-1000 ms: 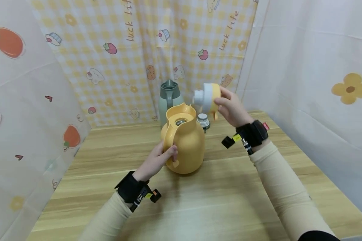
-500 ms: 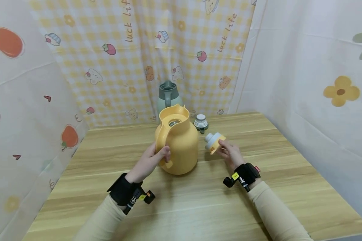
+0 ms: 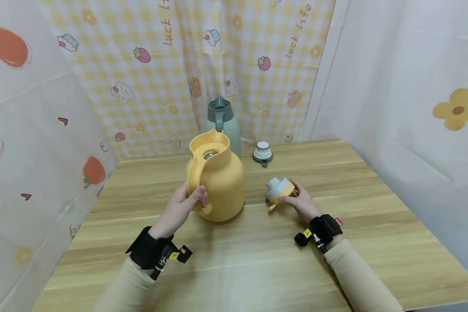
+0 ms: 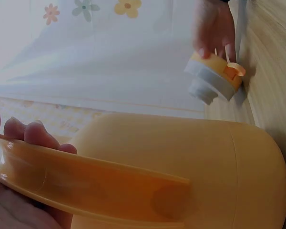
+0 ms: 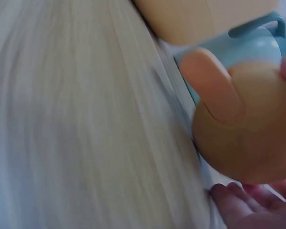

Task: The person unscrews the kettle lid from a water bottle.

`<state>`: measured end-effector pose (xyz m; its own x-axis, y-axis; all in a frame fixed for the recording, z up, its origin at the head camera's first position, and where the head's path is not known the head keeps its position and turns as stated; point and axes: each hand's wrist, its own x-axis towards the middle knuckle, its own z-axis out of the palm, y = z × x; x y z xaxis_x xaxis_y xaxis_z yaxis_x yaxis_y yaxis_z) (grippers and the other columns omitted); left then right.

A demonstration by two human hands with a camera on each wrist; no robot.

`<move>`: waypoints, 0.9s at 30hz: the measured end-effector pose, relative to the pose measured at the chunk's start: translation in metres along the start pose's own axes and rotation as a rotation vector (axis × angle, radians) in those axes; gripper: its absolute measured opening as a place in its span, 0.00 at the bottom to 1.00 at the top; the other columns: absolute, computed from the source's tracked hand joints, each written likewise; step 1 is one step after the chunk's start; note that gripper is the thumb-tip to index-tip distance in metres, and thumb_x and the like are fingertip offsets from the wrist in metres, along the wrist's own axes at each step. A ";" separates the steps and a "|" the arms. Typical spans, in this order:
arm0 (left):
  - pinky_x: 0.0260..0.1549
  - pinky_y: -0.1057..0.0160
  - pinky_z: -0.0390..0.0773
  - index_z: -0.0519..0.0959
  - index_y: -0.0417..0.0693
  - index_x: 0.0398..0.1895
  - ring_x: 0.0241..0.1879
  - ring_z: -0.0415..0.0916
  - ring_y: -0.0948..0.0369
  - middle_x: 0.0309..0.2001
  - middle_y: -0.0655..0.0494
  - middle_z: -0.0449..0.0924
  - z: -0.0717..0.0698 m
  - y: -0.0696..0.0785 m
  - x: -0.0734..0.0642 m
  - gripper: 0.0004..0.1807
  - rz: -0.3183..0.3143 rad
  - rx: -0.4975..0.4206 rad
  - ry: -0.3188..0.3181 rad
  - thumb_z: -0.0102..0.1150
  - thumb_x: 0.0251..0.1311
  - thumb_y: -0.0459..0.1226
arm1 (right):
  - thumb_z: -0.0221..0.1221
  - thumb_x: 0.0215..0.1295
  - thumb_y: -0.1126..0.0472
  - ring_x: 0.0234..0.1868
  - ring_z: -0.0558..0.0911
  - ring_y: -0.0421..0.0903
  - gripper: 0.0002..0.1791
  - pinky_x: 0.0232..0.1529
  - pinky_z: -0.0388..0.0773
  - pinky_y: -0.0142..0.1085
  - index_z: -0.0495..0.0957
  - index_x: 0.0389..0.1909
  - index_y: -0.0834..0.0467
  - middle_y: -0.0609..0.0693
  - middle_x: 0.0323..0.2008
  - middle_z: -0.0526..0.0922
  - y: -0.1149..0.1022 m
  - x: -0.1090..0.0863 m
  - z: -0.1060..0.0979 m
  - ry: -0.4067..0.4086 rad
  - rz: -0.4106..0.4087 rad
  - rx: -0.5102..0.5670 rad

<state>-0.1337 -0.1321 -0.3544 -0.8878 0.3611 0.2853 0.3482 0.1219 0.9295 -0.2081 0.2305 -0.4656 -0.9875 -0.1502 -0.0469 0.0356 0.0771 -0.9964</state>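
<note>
My left hand grips the handle of a yellow thermos jug, its fingers curled round it in the left wrist view. The jug's mouth faces up, with no lid on it, and it stands slightly tilted. To its right, my right hand holds a yellow and pale grey jug stopper low over the table. The stopper leans, its grey stepped plug pointing up and left. Its rounded yellow top and tab fill the right wrist view, which is blurred. Whether the stopper touches the table I cannot tell.
Behind the yellow jug stands a pale green thermos jug, partly hidden, its mouth uncovered. A grey and white stopper sits plug up on the wooden table beside it. Patterned curtains hang at the back and both sides.
My right hand has brought the stopper down from beside the yellow jug's mouth to near the tabletop on the right. The yellow jug has shifted somewhat left in the view, my left hand still on its handle.
</note>
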 end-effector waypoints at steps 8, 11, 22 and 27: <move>0.35 0.62 0.76 0.69 0.37 0.39 0.33 0.72 0.56 0.31 0.45 0.71 -0.001 0.001 -0.005 0.14 0.027 -0.003 0.036 0.43 0.75 0.41 | 0.73 0.49 0.58 0.69 0.58 0.65 0.66 0.67 0.50 0.57 0.33 0.76 0.62 0.70 0.69 0.55 0.000 -0.008 -0.010 -0.039 -0.067 -0.415; 0.35 0.62 0.76 0.69 0.37 0.38 0.32 0.72 0.56 0.31 0.45 0.71 0.000 0.000 -0.005 0.14 0.032 -0.005 0.040 0.43 0.75 0.40 | 0.74 0.47 0.56 0.70 0.56 0.65 0.68 0.67 0.49 0.57 0.31 0.75 0.64 0.71 0.70 0.53 0.003 -0.006 -0.010 -0.045 -0.085 -0.489; 0.36 0.58 0.76 0.68 0.36 0.39 0.33 0.71 0.55 0.32 0.44 0.70 0.002 0.000 -0.008 0.14 0.032 0.001 0.064 0.43 0.75 0.40 | 0.75 0.46 0.58 0.70 0.56 0.65 0.69 0.68 0.49 0.57 0.31 0.75 0.63 0.71 0.69 0.55 0.005 0.005 -0.001 0.003 -0.080 -0.541; 0.34 0.58 0.76 0.69 0.36 0.39 0.32 0.71 0.55 0.31 0.43 0.70 0.004 -0.001 -0.011 0.13 0.070 0.004 0.097 0.43 0.75 0.38 | 0.75 0.46 0.59 0.70 0.55 0.64 0.69 0.68 0.49 0.56 0.30 0.75 0.62 0.70 0.70 0.54 0.005 0.007 0.002 0.009 -0.070 -0.527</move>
<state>-0.1233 -0.1319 -0.3592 -0.8861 0.2780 0.3708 0.4113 0.1030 0.9057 -0.2143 0.2282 -0.4711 -0.9862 -0.1642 0.0210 -0.1096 0.5527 -0.8261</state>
